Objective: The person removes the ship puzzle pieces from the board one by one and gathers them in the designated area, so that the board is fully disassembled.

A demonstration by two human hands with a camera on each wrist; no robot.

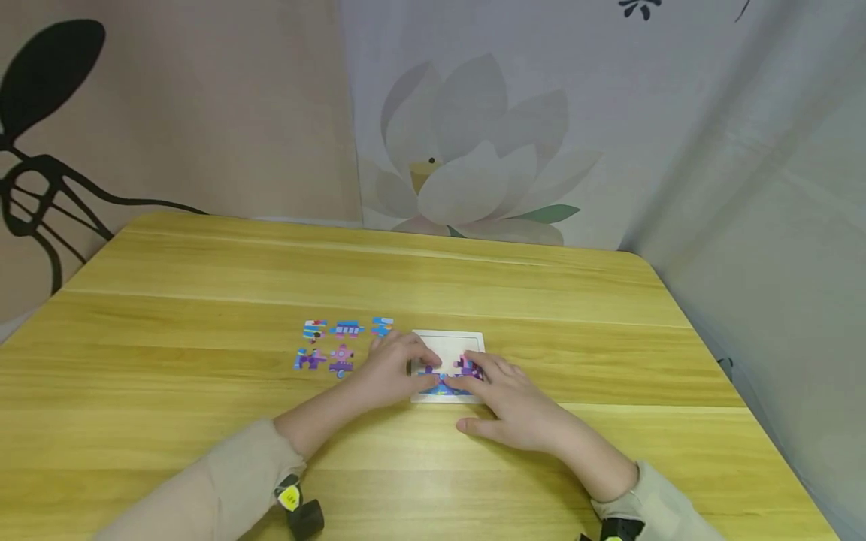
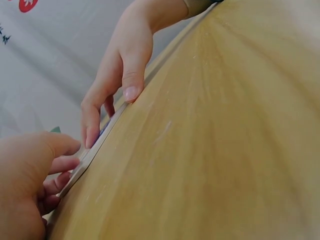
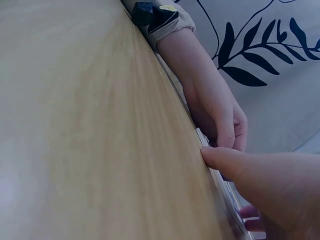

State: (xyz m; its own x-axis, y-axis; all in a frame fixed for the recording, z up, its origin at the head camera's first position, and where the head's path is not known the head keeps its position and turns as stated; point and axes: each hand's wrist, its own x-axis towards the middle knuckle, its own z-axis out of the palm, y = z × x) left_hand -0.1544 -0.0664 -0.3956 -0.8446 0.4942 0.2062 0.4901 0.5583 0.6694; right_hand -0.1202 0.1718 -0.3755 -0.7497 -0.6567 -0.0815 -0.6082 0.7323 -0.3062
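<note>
A white puzzle tray (image 1: 443, 399) lies flat on the table, with joined blue and purple jigsaw pieces (image 1: 443, 389) along its near side. My left hand (image 1: 391, 370) is over the tray's left side, its thumb and forefinger touching the pieces there. Whether a piece is between them is hidden. From the right, my right hand (image 1: 517, 406) rests fingertips on the pieces, near a purple and pink jigsaw piece (image 1: 467, 367); its thumb is spread onto the table. Both wrist views show the hands low at the tray's edge, with the pieces mostly hidden.
Left of the tray lie several loose jigsaw pieces in two rows, among them a blue jigsaw piece (image 1: 347, 328) and a pink-purple jigsaw piece (image 1: 341, 361). The wooden table (image 1: 223, 330) meets a printed curtain (image 1: 473, 150) at its back edge.
</note>
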